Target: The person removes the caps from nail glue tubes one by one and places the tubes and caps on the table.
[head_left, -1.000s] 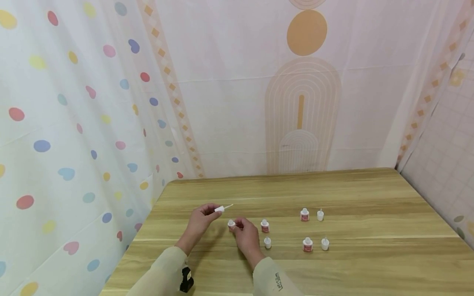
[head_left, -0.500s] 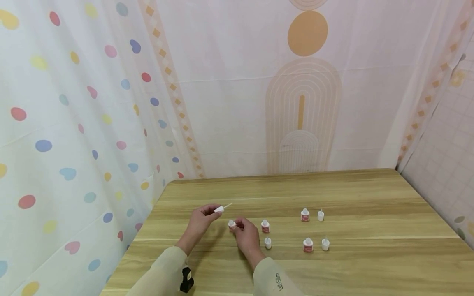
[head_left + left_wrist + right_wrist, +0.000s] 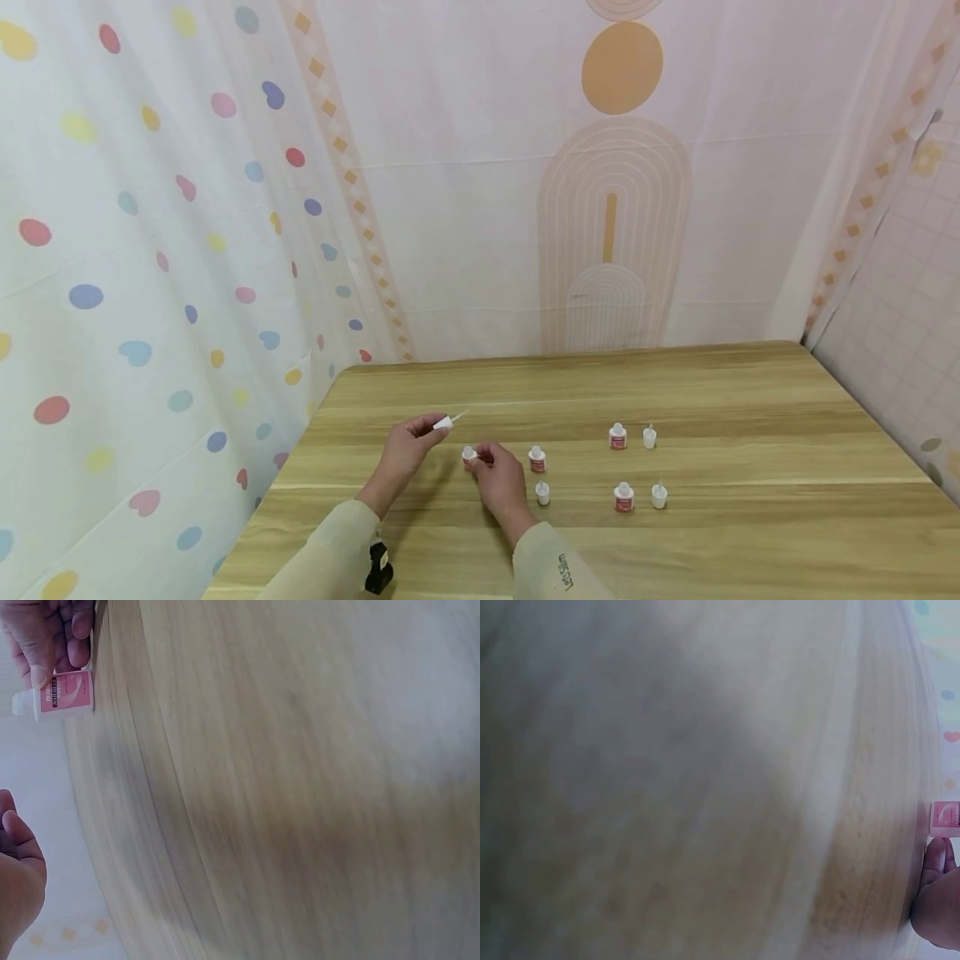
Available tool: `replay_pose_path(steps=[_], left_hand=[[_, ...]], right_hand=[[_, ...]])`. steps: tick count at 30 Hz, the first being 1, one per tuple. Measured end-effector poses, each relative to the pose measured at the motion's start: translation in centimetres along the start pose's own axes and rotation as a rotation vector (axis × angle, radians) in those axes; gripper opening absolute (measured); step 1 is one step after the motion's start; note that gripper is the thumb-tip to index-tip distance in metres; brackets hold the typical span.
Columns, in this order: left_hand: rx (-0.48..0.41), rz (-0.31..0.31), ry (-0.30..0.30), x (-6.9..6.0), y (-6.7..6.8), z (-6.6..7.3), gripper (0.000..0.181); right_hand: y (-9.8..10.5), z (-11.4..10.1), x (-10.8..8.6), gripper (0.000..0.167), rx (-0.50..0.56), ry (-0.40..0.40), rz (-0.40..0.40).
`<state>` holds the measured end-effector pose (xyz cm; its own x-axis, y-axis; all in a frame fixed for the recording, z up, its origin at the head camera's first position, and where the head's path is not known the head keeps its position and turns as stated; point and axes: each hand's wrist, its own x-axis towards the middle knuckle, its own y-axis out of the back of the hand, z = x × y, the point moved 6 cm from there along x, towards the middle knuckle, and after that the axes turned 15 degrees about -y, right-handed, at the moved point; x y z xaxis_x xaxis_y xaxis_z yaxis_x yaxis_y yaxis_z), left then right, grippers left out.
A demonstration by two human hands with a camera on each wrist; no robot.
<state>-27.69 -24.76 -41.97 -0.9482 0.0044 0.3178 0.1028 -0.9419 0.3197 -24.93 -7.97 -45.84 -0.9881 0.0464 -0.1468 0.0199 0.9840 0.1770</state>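
Note:
My left hand pinches a white brush cap above the table, its thin stem pointing up and to the right. Just to the right, my right hand grips a small white nail glue bottle by its side; the bottle stands upright on the wood with its cap off. In the left wrist view the bottle's pink label shows beside the right fingers, and the left hand is partly in view. At the right edge of the right wrist view, the same bottle is cut off.
Right of my right hand stands another open bottle with its upturned brush cap in front. Farther right are a back bottle and cap, and a front bottle and cap. Curtains hang behind the wooden table.
The stem of the brush cap in my left hand has turned slightly and its tip has shifted a little to the left. My right hand and the bottle stay in place.

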Motion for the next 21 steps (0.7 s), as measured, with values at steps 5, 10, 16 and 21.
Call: replay_pose_path(steps=[5, 10, 16, 21], left_hand=[[-0.027, 0.001, -0.007, 0.1, -0.08, -0.04, 0.019], [-0.032, -0.002, 0.0, 0.09, -0.14, -0.12, 0.025], [0.002, -0.012, -0.006, 0.02, -0.12, -0.13, 0.028], [-0.008, -0.01, -0.014, 0.1, -0.16, -0.03, 0.022]], right_hand=[[-0.09, 0.12, 0.07, 0.004, -0.005, -0.012, -0.003], [-0.12, 0.13, 0.08, 0.005, -0.013, -0.014, 0.006], [-0.01, -0.05, 0.08, 0.006, -0.021, 0.0, 0.017], [0.05, -0.09, 0.02, 0.006, -0.016, 0.001, 0.014]])
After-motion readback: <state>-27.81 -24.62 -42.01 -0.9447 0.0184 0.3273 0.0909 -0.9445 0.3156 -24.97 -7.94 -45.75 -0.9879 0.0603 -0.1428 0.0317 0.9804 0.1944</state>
